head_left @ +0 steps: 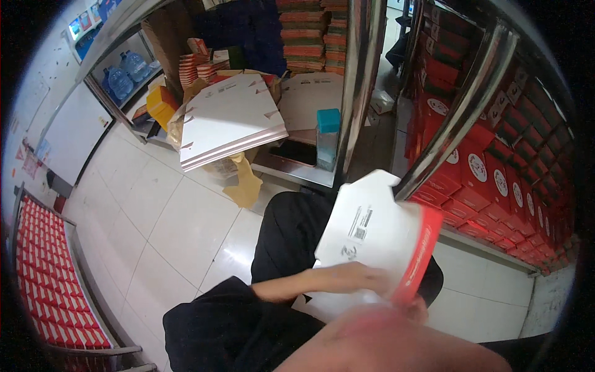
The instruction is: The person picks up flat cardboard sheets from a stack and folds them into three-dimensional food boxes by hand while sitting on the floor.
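Note:
A white cardboard box blank point(347, 229) with a red band along its right side lies tilted over my lap, partly folded. My left hand point(365, 278) rests across its white inner face, its fingers smeared by motion. At the lower end of the red band, my right hand point(419, 308) grips the blank's edge; my right forearm hides much of that hand and the blank's near end. Ahead and to the left, a stack of flat white box blanks point(235, 118) sits on a shelf.
A clear bottle with a teal cap point(328, 139) stands by a dark phone point(294, 153) on the metal shelf. Metal posts point(362, 80) rise ahead. Red boxes point(477, 180) are stacked at right; a rack of red-and-white pieces point(56, 273) stands at left. Water bottles point(127, 74) sit far left.

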Tool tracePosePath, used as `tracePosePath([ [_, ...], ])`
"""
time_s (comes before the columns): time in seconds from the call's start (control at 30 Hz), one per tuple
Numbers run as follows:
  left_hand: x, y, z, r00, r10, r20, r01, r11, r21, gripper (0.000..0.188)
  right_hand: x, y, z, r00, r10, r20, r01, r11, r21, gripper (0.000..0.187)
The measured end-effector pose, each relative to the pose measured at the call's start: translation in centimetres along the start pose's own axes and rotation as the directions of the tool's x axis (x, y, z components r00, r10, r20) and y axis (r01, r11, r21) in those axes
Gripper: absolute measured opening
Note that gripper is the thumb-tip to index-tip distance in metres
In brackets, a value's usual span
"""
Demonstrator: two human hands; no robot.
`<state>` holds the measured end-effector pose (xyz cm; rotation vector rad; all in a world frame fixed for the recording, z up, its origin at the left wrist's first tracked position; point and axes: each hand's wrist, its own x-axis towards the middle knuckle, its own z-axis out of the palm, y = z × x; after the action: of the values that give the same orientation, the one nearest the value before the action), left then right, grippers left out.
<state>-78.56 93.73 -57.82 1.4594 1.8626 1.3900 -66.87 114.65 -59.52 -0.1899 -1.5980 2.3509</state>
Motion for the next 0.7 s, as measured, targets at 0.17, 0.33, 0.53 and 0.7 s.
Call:
tracePosePath([
  [0.17,-3.8,-2.1,-2.0,0.996,-0.03,0.089,-0.04,0.721,0.692,0.036,1.8,0.1,-5.6,0.932,-0.327,-0.155,0.142,0.725,-0.674,0.08],
  [0.33,-4.5,-2.3,-2.9,0.746,0.185,-0.64,0.384,0.665,0.641,0.037,6.9,-2.2,2.4,0.851,-0.441,0.285,0.375,0.132,-0.917,0.096],
  [0.53,-5.1,-3.4,-2.1,0.752,-0.516,-0.41,0.534,0.841,-0.08,0.031,8.8,-2.2,0.0,0.893,-0.11,0.436,0.447,0.321,-0.835,0.044],
  [0.7,-2.0,-2.5,0.9,0.494,-0.044,-0.868,0.0,0.999,-0.05,0.018,7.2,-1.7,5.5,0.914,-0.267,0.305,0.405,0.635,-0.657,0.024],
])
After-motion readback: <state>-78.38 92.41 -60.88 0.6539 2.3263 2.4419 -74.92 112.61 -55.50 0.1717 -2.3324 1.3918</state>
